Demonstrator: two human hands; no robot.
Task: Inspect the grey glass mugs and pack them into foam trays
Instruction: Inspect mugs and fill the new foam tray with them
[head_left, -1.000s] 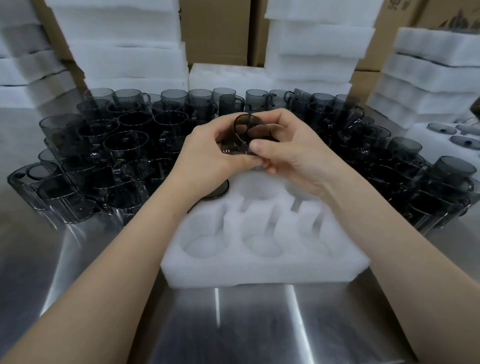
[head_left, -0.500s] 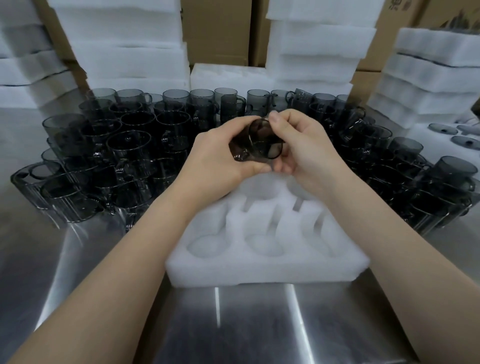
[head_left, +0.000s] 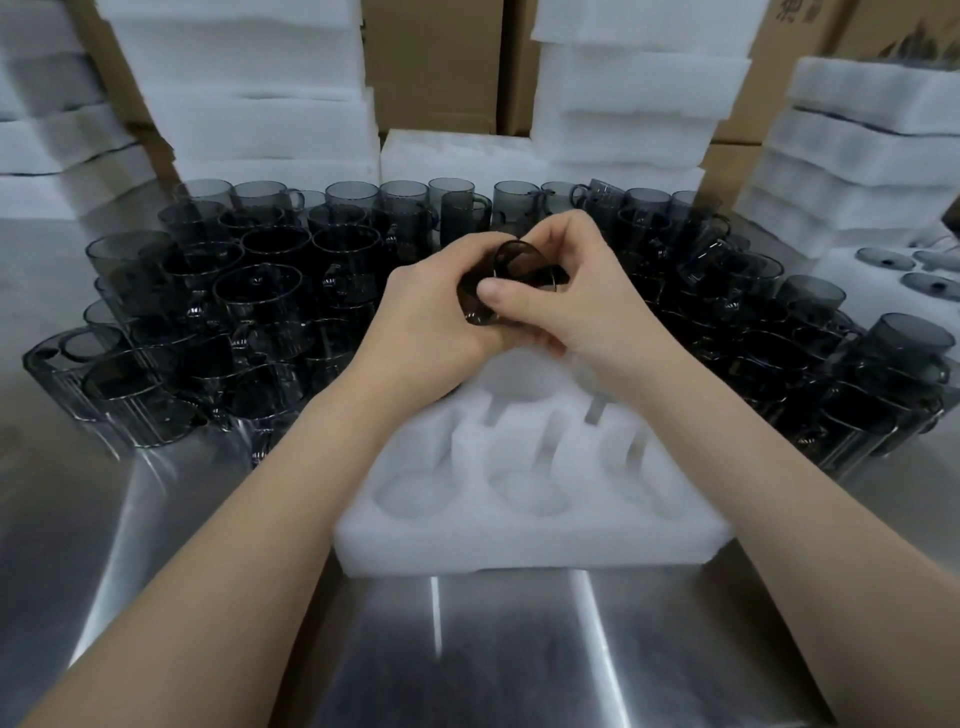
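While the white foam tray's (head_left: 530, 535) near pockets are lying unfilled, the left hand (head_left: 431, 317) and right hand (head_left: 576, 306) are gripping one grey glass mug (head_left: 511, 270) above its far side, probably inspecting it; many grey mugs (head_left: 260, 291) are waiting on the steel table (head_left: 467, 649).

no readable text, dark print on cardboard box (head_left: 810, 26), cut off, illegible

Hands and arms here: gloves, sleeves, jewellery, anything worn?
Nothing worn that shows. Left hand and right hand are bare, no gloves, no rings visible. Left forearm and right forearm are bare to the frame edge: no sleeves, watch or bands.
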